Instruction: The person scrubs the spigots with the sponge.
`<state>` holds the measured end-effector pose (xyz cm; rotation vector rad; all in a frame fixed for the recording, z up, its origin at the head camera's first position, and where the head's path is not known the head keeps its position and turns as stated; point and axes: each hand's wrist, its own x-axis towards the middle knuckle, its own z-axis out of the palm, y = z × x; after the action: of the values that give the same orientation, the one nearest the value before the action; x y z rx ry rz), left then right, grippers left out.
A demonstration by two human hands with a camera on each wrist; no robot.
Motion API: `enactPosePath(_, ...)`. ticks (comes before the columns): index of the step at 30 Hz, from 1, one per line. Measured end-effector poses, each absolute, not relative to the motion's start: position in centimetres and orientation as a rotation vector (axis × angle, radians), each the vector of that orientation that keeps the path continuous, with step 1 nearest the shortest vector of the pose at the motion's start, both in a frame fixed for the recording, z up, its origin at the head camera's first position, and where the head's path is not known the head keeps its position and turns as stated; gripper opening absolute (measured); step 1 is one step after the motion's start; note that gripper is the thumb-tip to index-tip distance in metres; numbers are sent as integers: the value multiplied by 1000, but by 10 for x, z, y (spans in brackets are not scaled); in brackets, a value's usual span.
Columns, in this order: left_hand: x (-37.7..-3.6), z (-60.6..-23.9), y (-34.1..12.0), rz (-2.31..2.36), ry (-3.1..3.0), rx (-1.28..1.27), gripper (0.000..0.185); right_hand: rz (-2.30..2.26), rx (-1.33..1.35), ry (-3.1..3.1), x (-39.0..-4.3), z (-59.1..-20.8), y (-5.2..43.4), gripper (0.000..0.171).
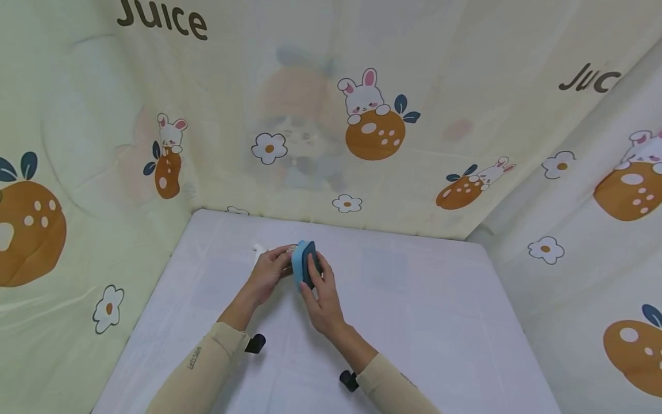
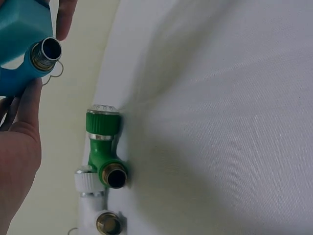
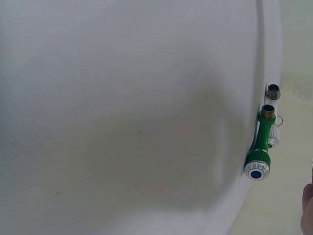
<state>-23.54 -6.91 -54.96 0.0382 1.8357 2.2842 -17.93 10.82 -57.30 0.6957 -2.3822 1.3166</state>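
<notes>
Fingers of the right hand point(image 1: 322, 299): curled over the dark face of a blue fitting point(image 1: 303, 264), gripping it above the white table point(image 1: 424, 322). Left hand point(image 1: 268, 270): fingertips pinch its near side. Brass threaded end point(image 2: 46, 53): exposed between both hands. Green valve point(image 2: 102, 149) and white valve point(image 2: 95, 213): lying side by side, touching, at the table's far edge.

Blue valve point(image 1: 304, 263): blocky blue plastic body, brass threaded port with open bore point(image 2: 46, 53), thin wire ring beside port. Held upright above bench between both hands, near the far edge.
</notes>
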Motion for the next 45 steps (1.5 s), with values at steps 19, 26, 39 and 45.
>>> enactPosePath(19,-235,-542,-64,2253,1926,103,41,1330,571,-2489,-188,-559,100,63)
enactPosePath(26,-235,-542,-67,2315,1883,99,41,1391,501,-2516,-188,-555,92,62)
enactPosePath(39,-237,-545,-66,2354,1831,70,43,1376,415,-2565,-192,-546,87,60)
enactPosePath(45,-235,-546,-65,2328,1870,92,47,1417,378,-2570,-193,-547,88,61)
